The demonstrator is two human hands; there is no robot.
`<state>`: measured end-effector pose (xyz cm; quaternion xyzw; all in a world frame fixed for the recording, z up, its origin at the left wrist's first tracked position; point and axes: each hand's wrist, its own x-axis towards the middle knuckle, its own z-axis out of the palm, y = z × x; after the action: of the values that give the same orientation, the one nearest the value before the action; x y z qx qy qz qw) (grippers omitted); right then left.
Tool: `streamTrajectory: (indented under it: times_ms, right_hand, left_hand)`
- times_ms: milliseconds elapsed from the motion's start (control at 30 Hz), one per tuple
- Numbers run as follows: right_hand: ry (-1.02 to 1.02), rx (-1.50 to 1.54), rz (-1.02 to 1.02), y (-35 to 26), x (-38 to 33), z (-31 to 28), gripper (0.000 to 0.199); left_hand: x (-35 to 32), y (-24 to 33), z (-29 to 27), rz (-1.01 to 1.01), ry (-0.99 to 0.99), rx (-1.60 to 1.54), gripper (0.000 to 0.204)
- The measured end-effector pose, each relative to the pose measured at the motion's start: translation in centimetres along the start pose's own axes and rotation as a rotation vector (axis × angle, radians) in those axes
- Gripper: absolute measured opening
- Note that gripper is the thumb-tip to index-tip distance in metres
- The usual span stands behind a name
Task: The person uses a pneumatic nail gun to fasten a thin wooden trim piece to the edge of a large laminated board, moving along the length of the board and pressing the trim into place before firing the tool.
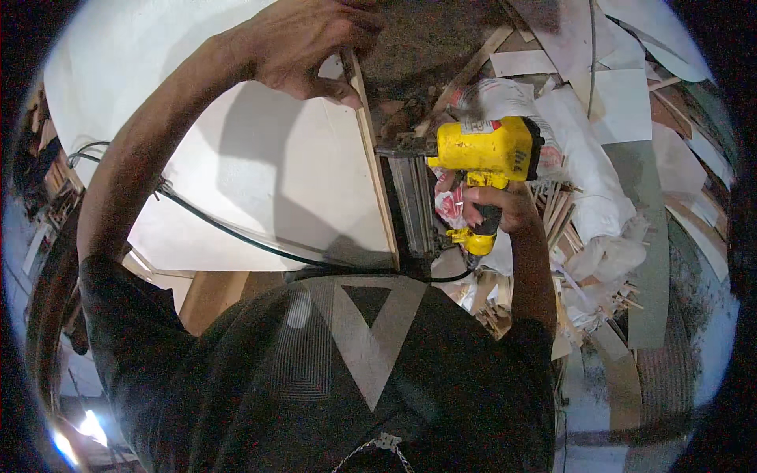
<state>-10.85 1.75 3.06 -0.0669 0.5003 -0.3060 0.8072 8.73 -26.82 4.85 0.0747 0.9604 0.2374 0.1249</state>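
Observation:
A large white board (315, 181) lies in front of my body, with a thin wooden strip (374, 158) along its right edge. My left hand (315, 55) is closed on the far part of that strip, the thumb on the board's side; some of its fingers are hidden. In my right hand (501, 209) is a yellow and black nail gun (485, 150), my fingers wrapped round its black handle. The gun is turned sideways, its nose at the strip's right side. Whether the nose touches the wood I cannot tell. The gun's dark magazine (414, 201) runs back toward me.
A dark air hose (236, 235) crosses the near part of the board and passes in front of my body to the gun. On the right lie a white sack (587, 173), several wood offcuts (556, 209), clear plastic (611, 264) and a long grey-green panel (650, 236).

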Motion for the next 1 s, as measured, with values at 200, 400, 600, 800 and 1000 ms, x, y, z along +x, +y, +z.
streamTrajectory:
  times_ms: [200,400,600,800,1000]
  right_hand:
    - [-0.073,0.035,-0.036,0.4,0.3,-0.2,0.037]
    - [-0.053,0.095,-0.069,0.3,0.4,0.0,0.04]
    - [-0.093,0.122,-0.009,0.8,0.9,-0.8,0.039]
    - [-0.121,0.093,0.043,0.7,0.6,-1.5,0.019]
    - [0.07,-0.028,0.058,1.6,-0.2,-1.2,0.019]
  left_hand:
    - [0.5,0.5,-1.3,-0.088,-0.175,-0.031,0.051]
    - [1.6,1.2,-1.7,-0.16,-0.213,-0.114,0.037]
    - [0.9,-0.3,0.7,-0.154,-0.171,-0.071,0.04]
    - [0.5,-0.5,0.1,-0.002,0.058,0.01,0.043]
    - [1.0,-0.8,2.7,-0.046,-0.209,0.011,0.043]
